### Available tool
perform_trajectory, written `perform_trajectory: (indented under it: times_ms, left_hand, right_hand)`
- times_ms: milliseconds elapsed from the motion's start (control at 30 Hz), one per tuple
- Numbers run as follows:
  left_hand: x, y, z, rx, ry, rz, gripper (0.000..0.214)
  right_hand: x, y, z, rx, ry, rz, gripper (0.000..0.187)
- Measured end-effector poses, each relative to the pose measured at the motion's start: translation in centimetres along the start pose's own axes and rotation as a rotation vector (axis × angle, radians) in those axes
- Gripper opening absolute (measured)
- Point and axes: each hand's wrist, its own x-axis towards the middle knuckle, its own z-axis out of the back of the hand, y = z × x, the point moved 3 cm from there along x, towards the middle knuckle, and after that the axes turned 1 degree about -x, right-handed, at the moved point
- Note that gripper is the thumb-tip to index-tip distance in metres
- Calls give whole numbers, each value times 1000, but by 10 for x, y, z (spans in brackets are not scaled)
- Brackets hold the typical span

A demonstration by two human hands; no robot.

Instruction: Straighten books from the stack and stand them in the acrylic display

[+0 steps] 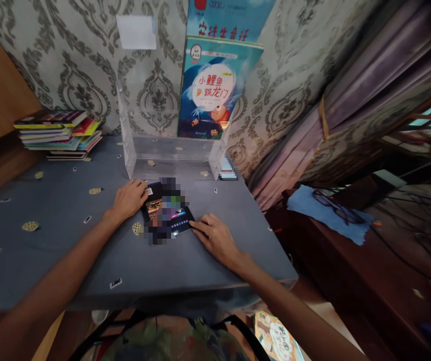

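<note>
A dark book (167,210) with a colourful cover lies at an angle on the table; much of it is pixelated. My left hand (130,198) grips its upper left corner with the fingers bent over the edge. At the lower right corner, my right hand (215,238) holds the edge between thumb and fingertips. Just behind the book stands a clear acrylic rack (174,168). A blue picture book (210,95) with a fish on its cover leans upright at the rack's right side, in front of another blue book (226,22).
A stack of books (59,133) sits at the back left of the grey patterned tablecloth (68,220). On the right, a dark red cabinet (328,250) carries a blue cloth (324,210), glasses (338,206) and cables. A purple curtain (313,135) hangs behind. Below the table lies another book (275,336).
</note>
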Motion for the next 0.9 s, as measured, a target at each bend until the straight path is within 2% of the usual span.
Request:
perform_trajectory:
  times_ms: [167,300,400,500,633,733,900]
  left_hand:
    - [-4,11,6,144,127,125,37]
    - [-6,8,6,132,88,116,35]
    - [-7,-3,7,104,-3,40,33]
    - [-5,-13,2,18,-80,-99,32]
    - [0,-14,-17,-136,-42,-256,39]
    - [3,-9,-28,-159,-13,-250,43]
    - [2,-7,-29,-163,-33,-222,43]
  right_hand:
    - [13,-14,-1,-94,44,-91,33]
    - [35,-28,-3,-120,79,-132,32]
    - [56,-34,-7,-133,91,-147,32]
    - [78,-37,-11,-133,119,-155,32]
    - [100,-39,-13,-130,145,-151,36]
    - [107,-42,-16,-105,137,-140,38]
    - [100,-39,-20,-83,104,-106,43]
